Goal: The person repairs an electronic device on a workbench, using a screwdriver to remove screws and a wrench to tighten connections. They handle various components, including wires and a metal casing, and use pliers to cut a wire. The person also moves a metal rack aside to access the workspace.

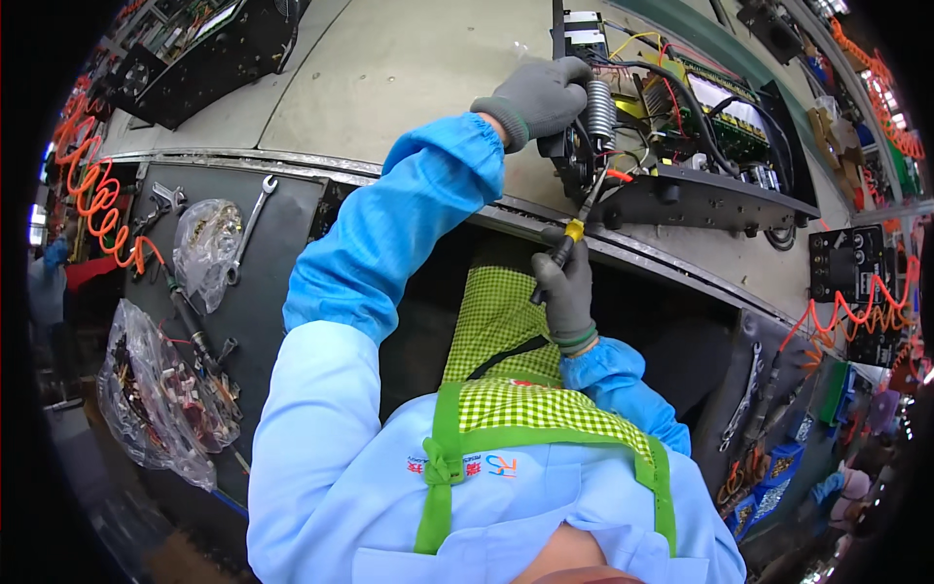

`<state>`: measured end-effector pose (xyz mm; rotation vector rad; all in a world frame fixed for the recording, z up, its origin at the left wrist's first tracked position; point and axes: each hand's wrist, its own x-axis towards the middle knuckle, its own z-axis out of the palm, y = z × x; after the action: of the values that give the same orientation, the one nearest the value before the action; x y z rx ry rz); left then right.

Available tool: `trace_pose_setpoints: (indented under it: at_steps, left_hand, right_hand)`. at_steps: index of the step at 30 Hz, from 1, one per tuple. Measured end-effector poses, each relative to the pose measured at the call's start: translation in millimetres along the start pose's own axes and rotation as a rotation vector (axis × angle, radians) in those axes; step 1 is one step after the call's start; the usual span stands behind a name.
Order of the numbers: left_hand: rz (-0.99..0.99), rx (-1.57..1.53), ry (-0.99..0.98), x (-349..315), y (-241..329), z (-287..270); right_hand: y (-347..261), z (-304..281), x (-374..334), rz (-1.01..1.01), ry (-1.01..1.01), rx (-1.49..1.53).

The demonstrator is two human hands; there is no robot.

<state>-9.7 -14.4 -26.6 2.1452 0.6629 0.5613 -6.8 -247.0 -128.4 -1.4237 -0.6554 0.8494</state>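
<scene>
My left hand [545,95], in a grey glove, closes over the left side of an open black electronic unit [700,198], beside a silver ribbed coil [601,112]. The fingertips are partly hidden. Below it, my right hand [568,292], also gloved, wraps round a screwdriver [574,230] with a black and yellow handle. The metal shaft points up into the near left corner of the unit, close to a red-orange sleeved wire [620,176]. Whether the tip touches a screw is too small to tell. Inside the unit are a green circuit board [747,136] and several loose wires.
On the dark mat at left lie a wrench [255,222], a small clear bag [207,251] and a larger bag of parts [161,399]. Another black unit [209,63] stands far left. Orange coiled hoses [97,200] hang at both sides. Blue bins [778,477] sit lower right.
</scene>
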Motion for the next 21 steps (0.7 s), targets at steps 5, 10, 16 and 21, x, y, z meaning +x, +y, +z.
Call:
trace_pose_setpoints:
  at_steps: [5, 10, 16, 21]
  left_hand:
    - [-0.009, 0.049, 0.021, 1.9, -2.3, 1.1]
    - [-0.009, 0.009, 0.034, 8.3, -5.5, 4.5]
    - [0.000, 0.058, 0.073, 7.4, -6.6, 3.0]
    - [-0.044, 0.034, 0.009, 0.4, -4.3, -3.7]
  right_hand:
    - [12.5, -1.4, 7.7, 0.040, -0.002, 0.063]
    - [-48.4, 4.8, 7.5, 0.275, 0.040, 0.093]
    - [-90.6, 9.2, 10.7, 0.379, 0.031, 0.369]
    - [-9.6, -27.1, 9.0, 0.179, -0.146, 0.049]
